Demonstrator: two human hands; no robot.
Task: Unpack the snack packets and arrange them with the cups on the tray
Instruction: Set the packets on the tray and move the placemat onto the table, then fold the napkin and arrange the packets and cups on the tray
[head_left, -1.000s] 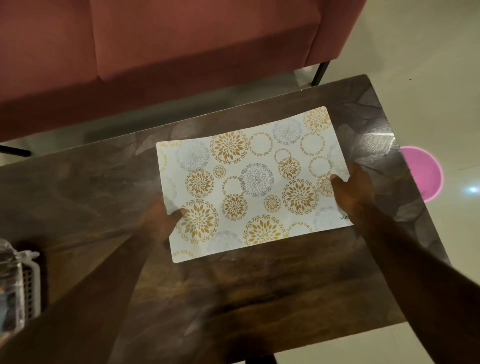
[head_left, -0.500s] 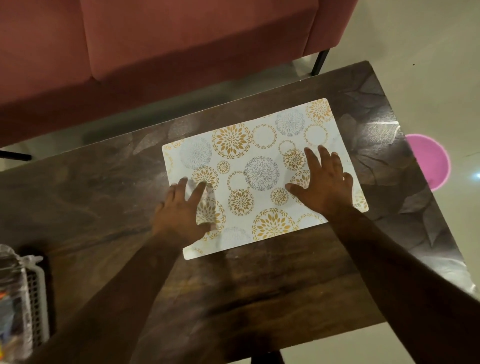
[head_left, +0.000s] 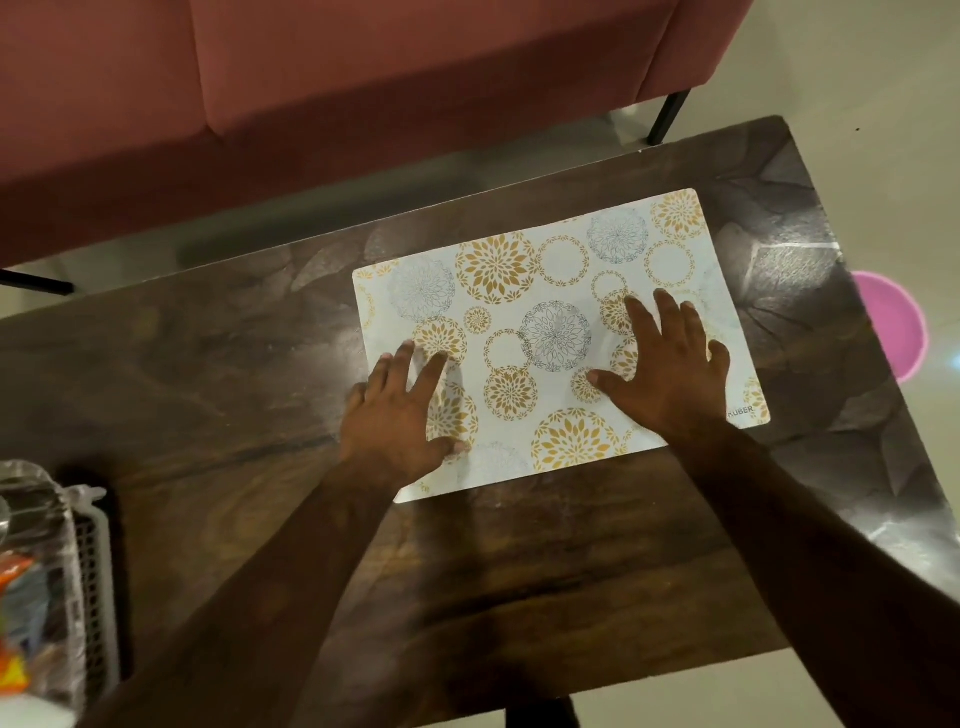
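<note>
Both hands have come off the short edges of the placemat (head_left: 550, 260), which they pinched a second ago, and I now see them lying on top of it. The left hand (head_left: 397, 415) presses flat, fingers spread, on its lower-left part; the right hand (head_left: 670, 369) lies flat and spread on its right half. The placemat sits centre-right on the table (head_left: 208, 364). The snack packets (head_left: 21, 587) stay in the basket (head_left: 96, 571) at lower left, well apart from both hands.

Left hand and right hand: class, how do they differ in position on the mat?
The left hand overlaps the mat and the table beside it; the right hand lies well inside the mat. The right hand reaches farther up it than the left. Both lie flat, fingers straight.
</note>
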